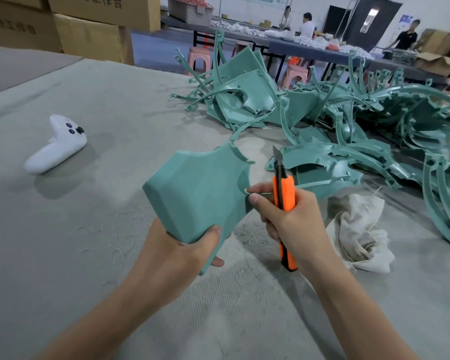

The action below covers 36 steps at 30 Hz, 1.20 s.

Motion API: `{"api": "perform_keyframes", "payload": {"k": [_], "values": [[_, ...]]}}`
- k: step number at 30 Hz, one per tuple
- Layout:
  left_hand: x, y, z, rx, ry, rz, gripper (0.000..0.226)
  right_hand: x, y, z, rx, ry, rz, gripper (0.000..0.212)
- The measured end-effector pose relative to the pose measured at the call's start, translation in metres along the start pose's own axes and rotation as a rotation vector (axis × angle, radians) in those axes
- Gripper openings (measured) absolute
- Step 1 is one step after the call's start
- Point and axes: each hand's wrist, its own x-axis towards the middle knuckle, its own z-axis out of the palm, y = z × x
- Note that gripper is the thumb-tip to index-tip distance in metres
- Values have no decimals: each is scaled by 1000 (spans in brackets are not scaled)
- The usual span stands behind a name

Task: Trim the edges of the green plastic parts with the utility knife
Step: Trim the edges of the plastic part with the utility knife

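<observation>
Sprawling grey felt table [63, 255] — green parts [244, 100], cartons [89, 35] beyond

Left grip [190, 245]: fingers mostly behind the part [198, 190]; only the thumb and one fingertip show. The part's back face is hidden. Right grip [291, 216] covers the knife [283, 188] mid-body, so the slider can't be seen. Pale bit [244, 191] at the right grip's fingertips, against the part's edge, is too small to identify. Pile [374, 120] beyond the right grip runs off the right edge. Boxes [89, 35] far beyond the left grip are cut off at the top, print blurred. People [307, 24] at the back are too small to make out. Both forearms are cut off at the bottom.
</observation>
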Motion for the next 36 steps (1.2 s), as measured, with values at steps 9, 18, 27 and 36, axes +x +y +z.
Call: {"api": "perform_keyframes", "payload": {"k": [9,18,27,36], "values": [[0,1,0,-47,-1,-2,23,-2,-2,4,42,63,-53,22],[8,-13,-1,-75,163,116,17,-7,-8,0,52,71,-38,42],[11,-31,4,117,310,281,46,-16,-7,8,-548,105,-261,51],[17,-43,4,126,316,338,46,-21,-8,10,-813,125,-314,46]]}}
